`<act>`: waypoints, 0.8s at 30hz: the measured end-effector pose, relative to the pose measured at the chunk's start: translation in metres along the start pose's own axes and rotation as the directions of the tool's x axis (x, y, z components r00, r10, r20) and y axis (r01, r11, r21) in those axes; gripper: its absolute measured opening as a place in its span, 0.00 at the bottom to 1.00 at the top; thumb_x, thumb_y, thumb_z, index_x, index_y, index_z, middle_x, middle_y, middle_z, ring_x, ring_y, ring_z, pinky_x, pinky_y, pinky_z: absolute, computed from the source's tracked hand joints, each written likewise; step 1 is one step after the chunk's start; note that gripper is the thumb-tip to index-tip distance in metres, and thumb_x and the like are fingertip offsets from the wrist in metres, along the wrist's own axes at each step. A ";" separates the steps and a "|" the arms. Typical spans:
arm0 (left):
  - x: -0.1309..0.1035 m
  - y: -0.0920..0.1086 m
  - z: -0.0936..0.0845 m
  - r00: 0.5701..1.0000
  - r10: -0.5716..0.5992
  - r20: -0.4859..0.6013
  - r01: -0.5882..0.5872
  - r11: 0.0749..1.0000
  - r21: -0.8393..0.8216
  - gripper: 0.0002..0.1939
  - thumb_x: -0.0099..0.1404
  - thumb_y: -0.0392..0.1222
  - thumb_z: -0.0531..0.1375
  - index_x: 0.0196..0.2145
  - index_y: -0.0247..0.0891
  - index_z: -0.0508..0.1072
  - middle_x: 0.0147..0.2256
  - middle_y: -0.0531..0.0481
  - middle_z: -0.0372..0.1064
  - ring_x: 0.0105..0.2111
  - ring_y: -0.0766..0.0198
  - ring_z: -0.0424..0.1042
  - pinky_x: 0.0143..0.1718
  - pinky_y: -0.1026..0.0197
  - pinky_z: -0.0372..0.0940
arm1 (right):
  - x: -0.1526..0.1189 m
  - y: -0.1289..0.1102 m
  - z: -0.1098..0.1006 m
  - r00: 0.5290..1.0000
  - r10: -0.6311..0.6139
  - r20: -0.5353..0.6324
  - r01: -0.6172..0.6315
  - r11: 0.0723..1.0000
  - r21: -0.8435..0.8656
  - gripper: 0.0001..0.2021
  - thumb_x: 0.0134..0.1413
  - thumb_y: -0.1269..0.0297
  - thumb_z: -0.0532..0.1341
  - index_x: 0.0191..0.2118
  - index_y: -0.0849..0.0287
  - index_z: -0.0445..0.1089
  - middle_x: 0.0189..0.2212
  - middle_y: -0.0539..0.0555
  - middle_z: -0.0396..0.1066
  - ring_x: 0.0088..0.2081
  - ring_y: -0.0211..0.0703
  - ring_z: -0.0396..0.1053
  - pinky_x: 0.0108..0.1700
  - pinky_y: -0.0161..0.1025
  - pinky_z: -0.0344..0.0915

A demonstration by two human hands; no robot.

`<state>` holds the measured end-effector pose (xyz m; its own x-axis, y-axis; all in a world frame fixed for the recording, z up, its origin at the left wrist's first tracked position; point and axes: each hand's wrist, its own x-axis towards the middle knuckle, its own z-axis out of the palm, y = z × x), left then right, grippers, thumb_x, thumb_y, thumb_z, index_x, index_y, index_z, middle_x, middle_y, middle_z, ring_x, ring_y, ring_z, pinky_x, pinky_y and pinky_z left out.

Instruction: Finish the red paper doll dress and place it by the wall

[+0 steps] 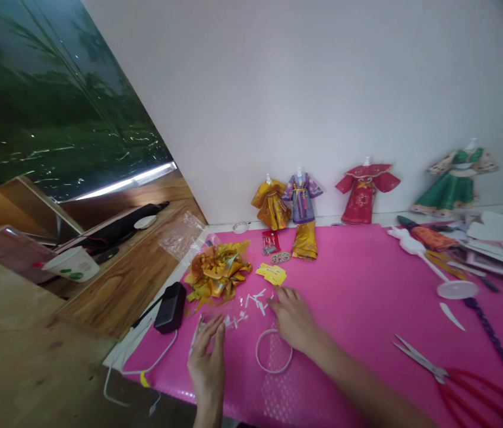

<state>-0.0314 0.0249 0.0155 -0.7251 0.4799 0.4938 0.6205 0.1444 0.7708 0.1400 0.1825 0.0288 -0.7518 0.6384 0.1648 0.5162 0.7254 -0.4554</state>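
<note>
My left hand is over the pink mat near its front edge, fingers together and slightly bent; what lies under them is hidden, though a thin pale edge shows beside them. My right hand rests on the mat with its fingers spread, next to small white scraps. Just beyond its fingertips lie yellow paper pieces. A white ring lies between the hands, close to the right wrist. Crumpled golden fabric sits behind my left hand.
Dressed figures in gold, purple, red and green stand along the wall. Red-handled scissors lie at the right, a white stand behind them. A black adapter with cables is at the left.
</note>
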 end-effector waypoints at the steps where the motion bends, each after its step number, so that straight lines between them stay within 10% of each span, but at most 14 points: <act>1: 0.000 0.000 0.000 1.000 0.009 -0.001 -0.009 1.000 0.001 0.14 0.62 0.51 0.61 0.39 0.40 0.80 0.43 0.43 0.79 0.50 0.50 0.74 0.57 0.43 0.65 | 0.002 -0.001 0.003 1.000 -0.005 0.013 0.005 1.000 -0.020 0.22 0.56 0.75 0.54 0.56 0.62 0.71 0.62 0.66 0.60 0.61 0.59 0.55 0.61 0.55 0.50; 16: -0.002 -0.007 0.004 0.991 0.130 0.041 -0.132 0.990 0.056 0.12 0.64 0.50 0.60 0.38 0.42 0.80 0.43 0.45 0.79 0.49 0.51 0.75 0.56 0.42 0.65 | 0.005 -0.010 0.006 0.999 -0.017 -0.031 0.018 0.999 0.045 0.17 0.59 0.69 0.57 0.52 0.55 0.74 0.62 0.60 0.61 0.61 0.56 0.56 0.60 0.52 0.53; 24: -0.017 0.018 0.036 0.962 0.230 0.148 -0.237 0.971 0.035 0.14 0.64 0.50 0.59 0.37 0.41 0.81 0.39 0.43 0.80 0.40 0.52 0.78 0.44 0.46 0.72 | -0.021 -0.009 -0.030 0.988 -0.027 -0.154 0.047 0.991 0.128 0.13 0.65 0.67 0.54 0.40 0.53 0.77 0.39 0.53 0.72 0.43 0.43 0.66 0.48 0.40 0.61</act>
<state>0.0030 0.0504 0.0066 -0.5107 0.6229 0.5926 0.7850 0.0566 0.6169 0.1636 0.1703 0.0556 -0.6934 0.6504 0.3100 0.4235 0.7160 -0.5549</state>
